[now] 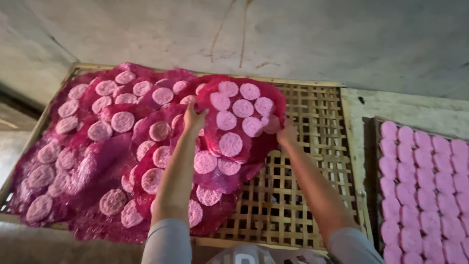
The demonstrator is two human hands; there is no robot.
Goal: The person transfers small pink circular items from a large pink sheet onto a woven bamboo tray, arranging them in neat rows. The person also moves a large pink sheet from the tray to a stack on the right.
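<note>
A woven bamboo rack (312, 146) lies flat before me, its left and middle covered by dark magenta sheets (102, 156) dotted with several pale pink round discs. My left hand (194, 119) rests flat on the left edge of the topmost sheet (239, 117), which carries several discs. My right hand (287, 133) grips that sheet's right edge, fingers curled under it. Both forearms reach forward in grey sleeves.
The right part of the rack shows bare lattice. A second tray (373, 146) at the right holds rows of lighter pink discs (425, 186). A grey concrete wall (293, 34) rises behind the rack. A low ledge runs along the near edge.
</note>
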